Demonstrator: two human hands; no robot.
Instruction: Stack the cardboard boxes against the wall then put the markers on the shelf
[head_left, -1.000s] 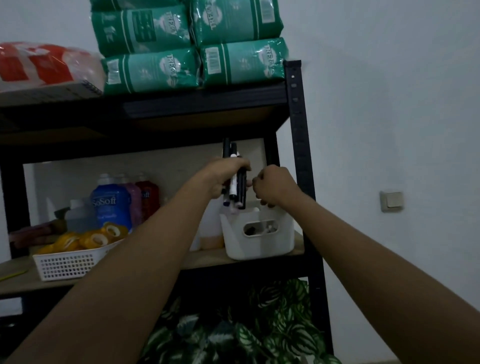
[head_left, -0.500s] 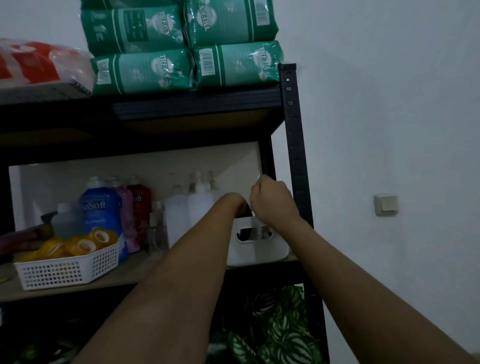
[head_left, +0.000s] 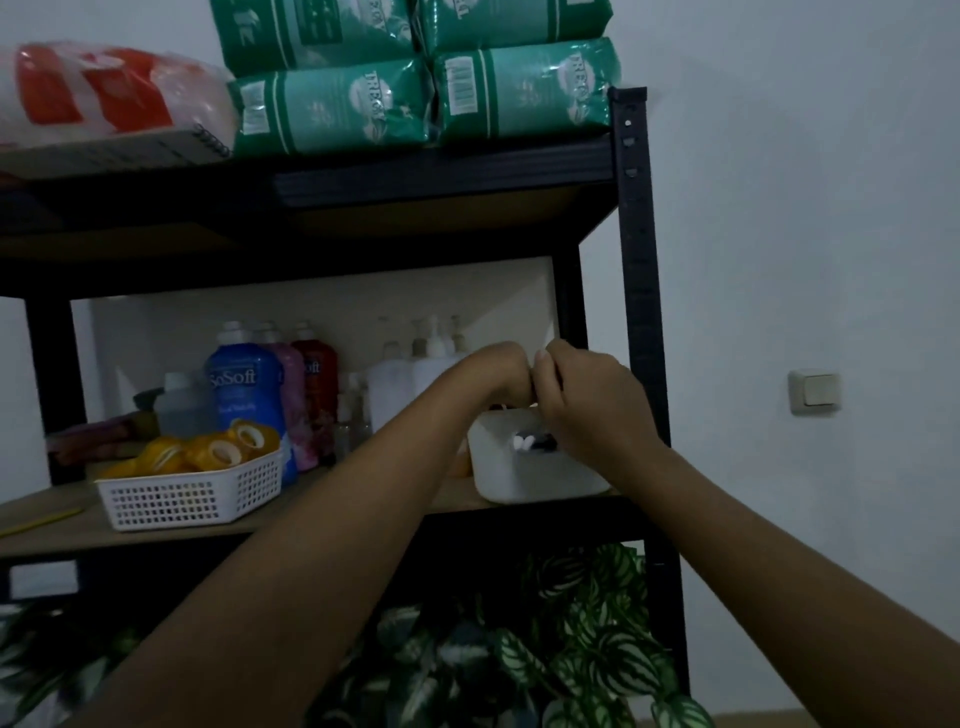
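A white bin (head_left: 498, 470) stands at the right end of the black rack's middle shelf (head_left: 332, 512). Through the bin's handle slot I see black and white marker ends (head_left: 531, 442). My left hand (head_left: 500, 373) bends down at the wrist into the top of the bin, so its fingers and anything in them are hidden. My right hand (head_left: 589, 402) is curled in a fist just right of it, touching it, over the bin's front right part. No cardboard boxes are in view.
A white mesh basket (head_left: 192, 493) of yellow tape rolls and several bottles (head_left: 247, 384) fill the shelf's left and back. Green packs (head_left: 421, 98) lie on the top shelf. The rack's right post (head_left: 640, 312) is close to my right hand. Leafy plants (head_left: 545, 649) sit below.
My left hand held a bunch of markers upright above the bin; it has since dropped into the bin and the markers no longer stick up. My right hand moved lower.
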